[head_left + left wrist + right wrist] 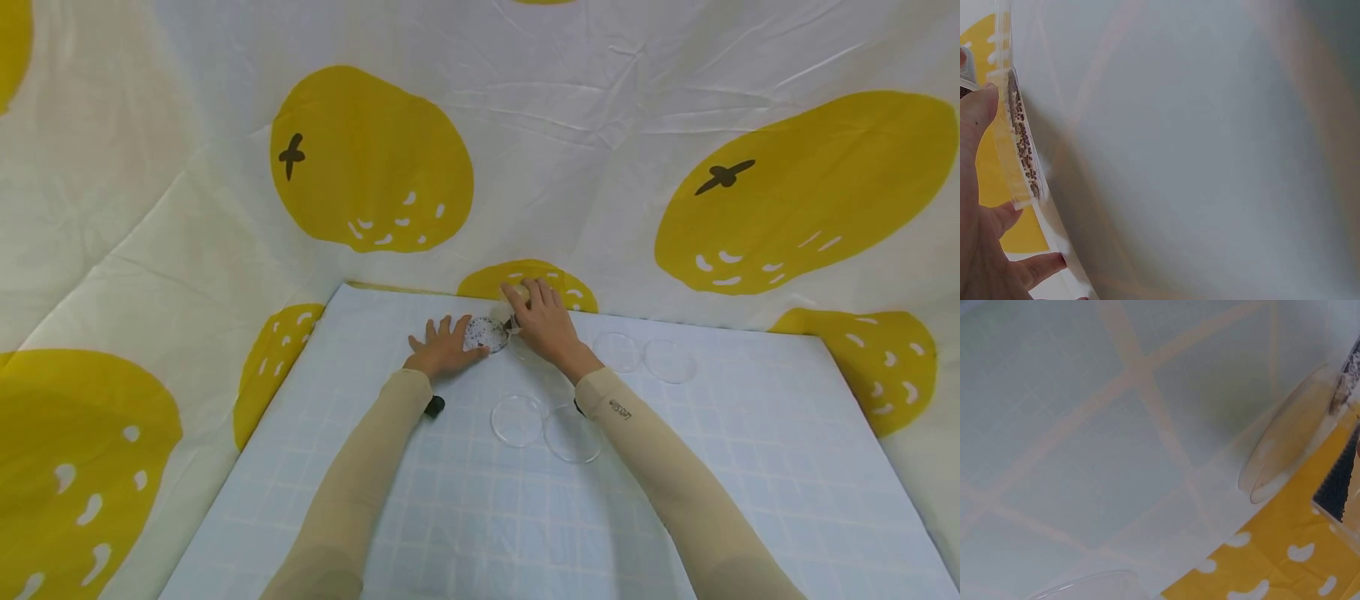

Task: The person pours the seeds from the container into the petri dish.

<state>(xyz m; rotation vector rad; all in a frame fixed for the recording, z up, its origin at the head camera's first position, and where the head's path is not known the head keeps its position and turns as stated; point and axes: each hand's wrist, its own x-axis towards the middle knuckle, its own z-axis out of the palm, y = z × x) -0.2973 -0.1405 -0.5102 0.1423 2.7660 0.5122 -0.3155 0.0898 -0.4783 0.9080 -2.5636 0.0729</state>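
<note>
My left hand (444,350) lies at the far side of the table, thumb and forefinger on either side of a clear petri dish (484,335). In the left wrist view, small brown seeds (1027,153) cover the bottom of that dish. Just right of it, my right hand (547,325) grips a clear container (512,323) tilted towards the dish. Dark grains show inside the container (1335,487) in the right wrist view. Its far side is hidden by my fingers. Another clear round dish (1294,434) lies beside the seeded one, partly under my right hand.
Two clear round dishes (517,421) lie nearer me in the middle, edges close together. Two more (670,362) lie to the right of my right hand. A pale checked cloth covers the table (480,517). A yellow-patterned white curtain (525,192) hangs behind its far edge.
</note>
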